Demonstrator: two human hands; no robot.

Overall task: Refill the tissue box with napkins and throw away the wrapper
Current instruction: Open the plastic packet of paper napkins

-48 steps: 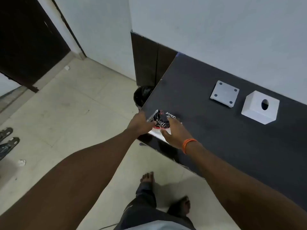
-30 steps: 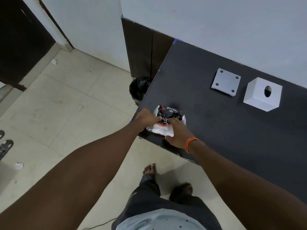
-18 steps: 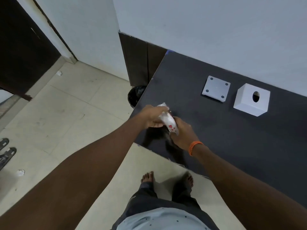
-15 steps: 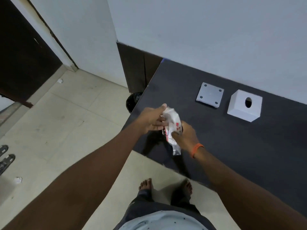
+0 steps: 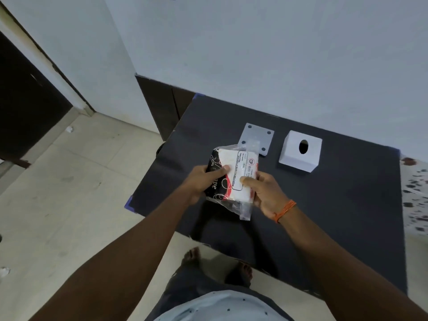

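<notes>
A sealed napkin pack (image 5: 234,172) in clear plastic wrapper, white with black and red print, is held above the black table (image 5: 335,205). My left hand (image 5: 203,181) grips its left side and my right hand (image 5: 264,193) grips its right side, thumbs on top. The white tissue box (image 5: 300,150) with an oval hole in its top stands at the back of the table. Its flat white base plate (image 5: 257,137) lies just left of it, partly behind the wrapper's upper end.
A black bin (image 5: 159,150) peeks out at the table's left edge, mostly hidden. A dark cabinet (image 5: 162,107) stands against the wall behind it. A speckled white surface (image 5: 416,193) borders the table on the right. Tiled floor lies to the left.
Both hands have lifted the napkin pack off the table's left edge and turned it label side up. The view has shifted, so the bin is now nearly hidden.
</notes>
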